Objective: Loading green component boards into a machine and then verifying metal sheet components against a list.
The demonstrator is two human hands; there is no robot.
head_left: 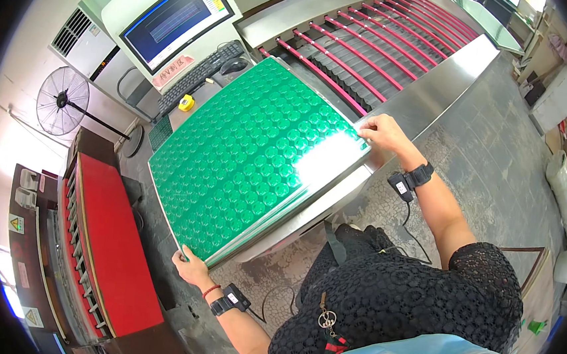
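A large green circuit board panel [246, 141], patterned with rows of round outlines, lies flat on top of a stack of similar panels [281, 211], whose layered edges show along the near side. My left hand [191, 267] grips its near left corner, thumb on top and the other fingers partly hidden. At the right corner my right hand [383, 133] pinches the panel's edge between thumb and fingers. Bright glare covers part of the surface near that hand. Both wrists carry black bands with small boxes and cables.
Beyond the stack are a monitor [177, 21], a keyboard [201, 77], a mouse [233, 66] and a yellow tape measure [187, 103]. A metal machine bed with red bars [347, 49] adjoins at the far right. A red-topped machine [112, 243] and a fan [63, 101] stand left.
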